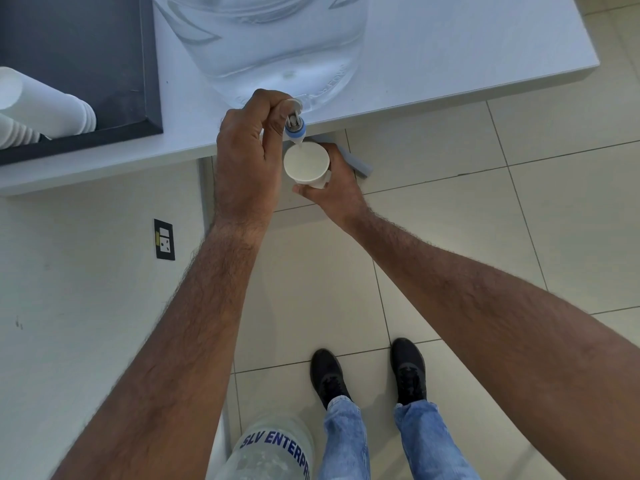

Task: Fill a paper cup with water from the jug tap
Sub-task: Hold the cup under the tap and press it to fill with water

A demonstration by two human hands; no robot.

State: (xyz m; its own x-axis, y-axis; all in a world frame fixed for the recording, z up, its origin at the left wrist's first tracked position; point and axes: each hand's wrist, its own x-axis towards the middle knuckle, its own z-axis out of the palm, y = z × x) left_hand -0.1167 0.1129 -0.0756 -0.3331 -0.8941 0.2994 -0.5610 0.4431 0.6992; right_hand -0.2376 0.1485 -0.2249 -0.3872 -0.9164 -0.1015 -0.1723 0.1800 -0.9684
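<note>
Under the tap (295,128), the cup (306,166) catches water.
Left hand (244,152) grips the lever; right hand (337,188) holds the cup, centred.

We take the table (433,57) as our landmark. On it, at its near edge, stands the jug (270,39), and the tap (295,128) juts from the jug's base out past that edge. Left of the jug on the table lies a tray (79,64) with stacked cups (45,105) in it. Our left hand (244,150) is on the tap. Just below the tap, off the table's edge, our right hand (334,188) holds the cup (306,166). On the floor before the table are our shoes (367,372), with a second jug (273,448) left of them. A socket (165,239) sits on the wall below the table, to the left.
</note>
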